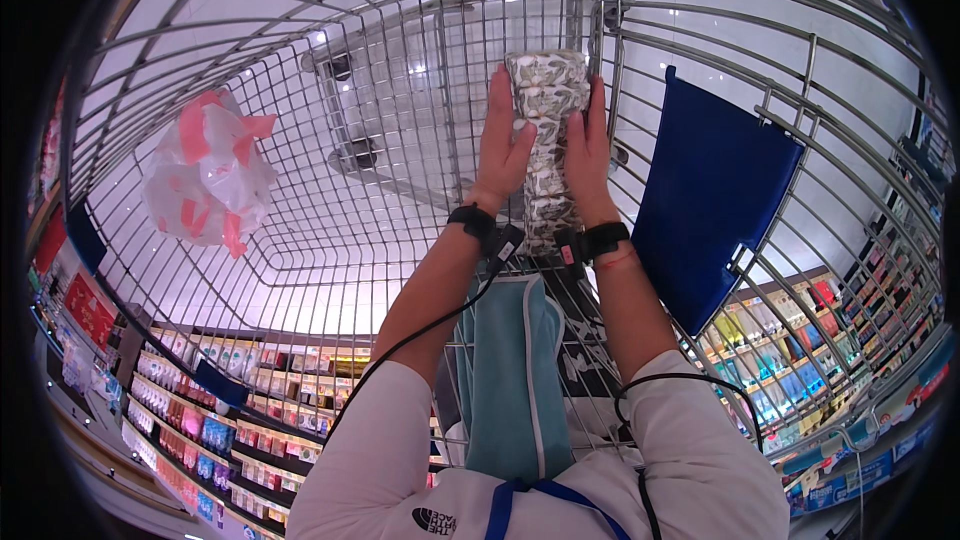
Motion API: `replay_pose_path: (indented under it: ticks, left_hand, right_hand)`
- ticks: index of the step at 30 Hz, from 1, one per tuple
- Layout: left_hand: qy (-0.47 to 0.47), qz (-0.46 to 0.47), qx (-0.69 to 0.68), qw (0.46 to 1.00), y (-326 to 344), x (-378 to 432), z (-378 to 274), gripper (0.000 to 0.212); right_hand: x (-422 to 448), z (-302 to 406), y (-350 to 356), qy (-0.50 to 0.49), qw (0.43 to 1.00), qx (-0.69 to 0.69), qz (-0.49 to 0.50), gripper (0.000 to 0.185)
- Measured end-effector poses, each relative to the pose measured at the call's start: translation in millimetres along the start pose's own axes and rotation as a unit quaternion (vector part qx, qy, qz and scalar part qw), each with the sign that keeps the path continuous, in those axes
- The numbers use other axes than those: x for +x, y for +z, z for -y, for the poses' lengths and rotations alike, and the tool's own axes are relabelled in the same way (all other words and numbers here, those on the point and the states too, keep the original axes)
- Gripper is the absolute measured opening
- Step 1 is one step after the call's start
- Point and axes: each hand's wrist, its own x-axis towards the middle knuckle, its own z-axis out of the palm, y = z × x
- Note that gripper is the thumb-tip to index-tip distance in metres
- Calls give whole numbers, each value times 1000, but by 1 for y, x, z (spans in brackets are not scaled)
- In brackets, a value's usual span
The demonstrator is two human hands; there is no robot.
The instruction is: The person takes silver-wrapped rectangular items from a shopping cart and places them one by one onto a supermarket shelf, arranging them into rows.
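A tall stack of packages with a leafy floral print (551, 101) stands inside a metal wire shopping cart (405, 37). My left hand (501, 142) lies flat along the stack's left side, and my right hand (590, 146) along its right side, so both hands hold it between them. A folded teal cloth item with pale edging (506, 375) lies nearer my body, below the stack. At the cart's left sits a knotted white and pink plastic bag (214, 172).
A dark blue panel (716, 195) is fixed to the cart's right side. Store shelves with colourful packaged goods (247, 390) stand beyond the cart at lower left, and more shelves (787, 352) at the right. Black cables run from my wristbands.
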Motion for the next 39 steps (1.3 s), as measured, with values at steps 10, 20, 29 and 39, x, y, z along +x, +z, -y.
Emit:
replay_pose_path:
  ticks: [10, 20, 29, 39]
  left_hand:
    - [-15, 1, -45, 999, -14, 2, 3, 69]
    - [-14, 2, -100, 995, -8, 16, 15, 67]
    - [-36, -58, -66, 995, -27, 23, -84, 56]
    - [197, -324, 42, 924, -49, -220, -341, 51]
  right_hand:
    - [15, 0, 0, 63, 989, 133, 36, 52]
    - [25, 0, 9, 89, 978, 150, 116, 55]
    - [14, 65, -13, 46, 954, 256, 151, 53]
    - [-206, 258, -69, -58, 809, 428, 400, 52]
